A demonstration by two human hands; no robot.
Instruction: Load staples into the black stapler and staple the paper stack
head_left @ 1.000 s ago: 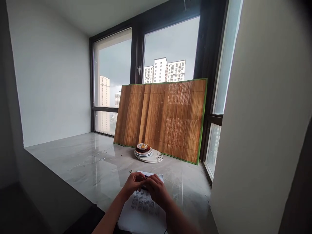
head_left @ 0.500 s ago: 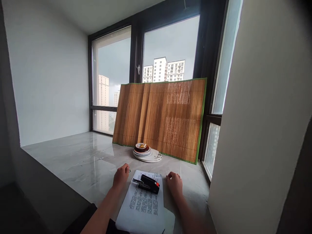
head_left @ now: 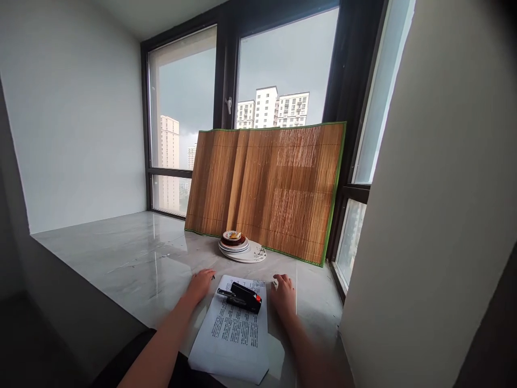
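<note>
A black stapler (head_left: 241,297) with a red mark lies on top of a stack of printed paper (head_left: 234,334) on the grey marble sill (head_left: 133,258). My left hand (head_left: 199,283) rests on the sill just left of the paper's top corner, fingers loosely curled, with nothing visible in it. On the right of the paper my right hand (head_left: 283,294) also rests on the sill, fingers bent and holding nothing that I can see. Neither hand touches the stapler.
A stack of plates and small bowls (head_left: 240,248) stands beyond the paper. Behind it a bamboo mat (head_left: 266,188) with green edging leans on the window. A white wall (head_left: 436,205) closes the right side; the sill's front edge drops off at left.
My hands let go of the stapler, left it on the paper and moved apart to either side. The view has tilted slightly downward.
</note>
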